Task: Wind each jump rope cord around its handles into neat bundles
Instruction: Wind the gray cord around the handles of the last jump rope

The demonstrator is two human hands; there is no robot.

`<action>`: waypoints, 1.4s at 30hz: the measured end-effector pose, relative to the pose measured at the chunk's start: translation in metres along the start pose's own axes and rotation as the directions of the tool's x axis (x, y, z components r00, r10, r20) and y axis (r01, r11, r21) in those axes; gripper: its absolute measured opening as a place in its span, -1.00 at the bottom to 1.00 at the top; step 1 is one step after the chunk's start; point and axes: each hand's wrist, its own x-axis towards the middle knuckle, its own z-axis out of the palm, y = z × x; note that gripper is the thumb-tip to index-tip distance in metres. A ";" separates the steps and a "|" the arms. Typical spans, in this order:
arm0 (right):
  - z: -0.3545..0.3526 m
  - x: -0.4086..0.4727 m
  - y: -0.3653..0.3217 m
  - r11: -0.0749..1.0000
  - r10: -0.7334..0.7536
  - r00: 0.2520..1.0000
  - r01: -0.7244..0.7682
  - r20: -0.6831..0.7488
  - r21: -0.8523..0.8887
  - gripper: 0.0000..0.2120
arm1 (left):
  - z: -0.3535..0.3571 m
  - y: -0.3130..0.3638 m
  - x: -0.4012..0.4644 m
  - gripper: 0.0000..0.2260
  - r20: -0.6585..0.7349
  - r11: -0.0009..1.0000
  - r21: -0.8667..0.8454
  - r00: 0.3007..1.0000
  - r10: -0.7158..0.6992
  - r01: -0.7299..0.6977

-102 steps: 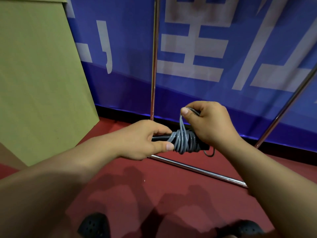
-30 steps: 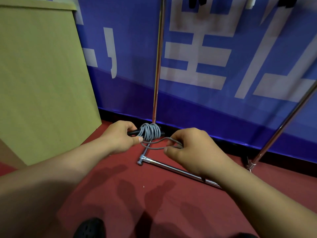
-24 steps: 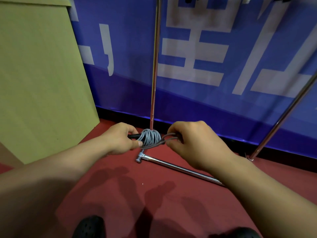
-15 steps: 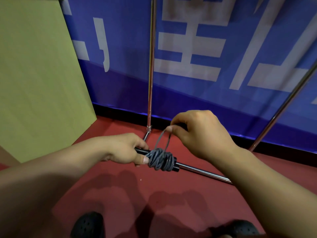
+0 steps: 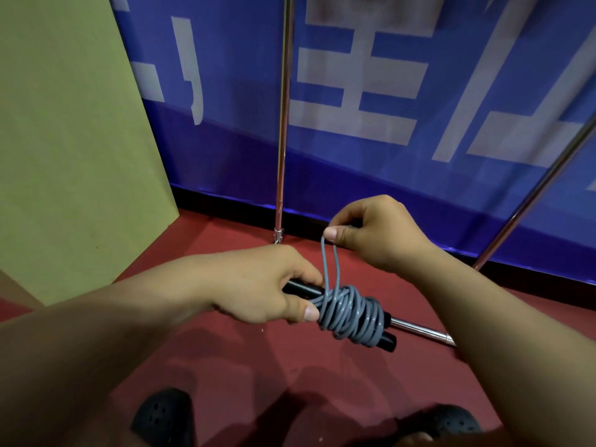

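Left hand: it is curled around the near end of the pair of black cylindrical jump rope handles, thumb tip pressed against the first turn of cord. This grip is clamped on the handles, held out over the dark red floor.

Bundle: the thin grey plastic-coated jump rope cord sits wound in many overlapping turns around the middle of the handles, just right of the left thumb. The turns cross one another rather than lying side by side, so it looks bulky more than neat.

Loose end: a short doubled loop of the cord rises straight up from the coil to the right hand.

Right hand: thumb and forefinger pinch the top of that loop; this grip is closed on the cord, held taut above the bundle.

How it handles: I judge the rope light, the cord springy and smooth, likely to slip and unwind if tension drops. The handles look stiff, the surest place to hold.

Where to hold: I would keep the left grip on the bare handle end beside the coil and the right pinch close to the loop's tip for tucking.

Surroundings: a pale green panel stands at left, a chrome rack frame and blue banner with white lettering behind, black perforated clogs below.
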 end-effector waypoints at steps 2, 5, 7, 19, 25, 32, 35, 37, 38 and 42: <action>0.001 0.000 -0.001 0.977 0.075 0.996 -0.082 0.043 0.195 -0.92 | 0.001 0.004 -0.003 -0.94 0.003 0.999 -0.043 1.000 0.031 -0.031; -0.003 0.001 -0.002 0.882 0.188 0.978 -0.210 0.094 0.421 -0.95 | -0.001 0.009 -0.007 -0.94 -0.080 0.979 -0.163 0.991 0.109 -0.121; -0.009 0.002 -0.003 0.800 0.246 0.959 -0.283 0.142 0.528 -0.95 | -0.003 0.010 -0.009 -0.92 -0.174 0.947 -0.259 0.973 0.149 -0.192; -0.026 0.014 -0.007 0.517 0.396 0.915 -0.288 0.073 0.806 -0.90 | -0.011 0.002 -0.013 -0.73 -0.383 0.929 -0.289 0.917 0.108 -0.230; -0.020 0.016 -0.002 0.493 0.409 0.907 -0.317 0.106 0.810 -0.91 | -0.011 0.001 -0.012 -0.66 -0.339 0.903 -0.380 0.938 0.066 -0.201; 0.001 0.011 0.002 0.741 0.274 0.959 -0.262 0.078 0.618 -0.74 | -0.013 0.000 -0.010 -0.79 -0.416 0.745 -0.612 0.909 -0.015 -0.267; 0.012 0.009 -0.003 0.827 0.228 0.963 -0.270 0.145 0.493 -0.76 | -0.018 0.002 -0.010 -0.76 -0.391 0.552 -0.785 0.916 -0.090 -0.281; 0.017 0.007 -0.006 0.870 0.198 0.969 -0.242 0.147 0.429 -0.78 | -0.022 0.000 -0.011 -0.76 -0.368 0.454 -0.844 0.924 -0.104 -0.285; 0.019 0.006 -0.007 0.891 0.181 0.975 -0.220 0.132 0.397 -0.79 | -0.024 -0.001 -0.011 -0.78 -0.364 0.420 -0.861 0.925 -0.111 -0.288; 0.028 0.000 -0.018 0.936 0.098 0.986 -0.139 0.137 0.324 -0.78 | -0.026 -0.010 -0.010 -0.85 -0.426 0.469 -0.833 0.880 -0.209 -0.292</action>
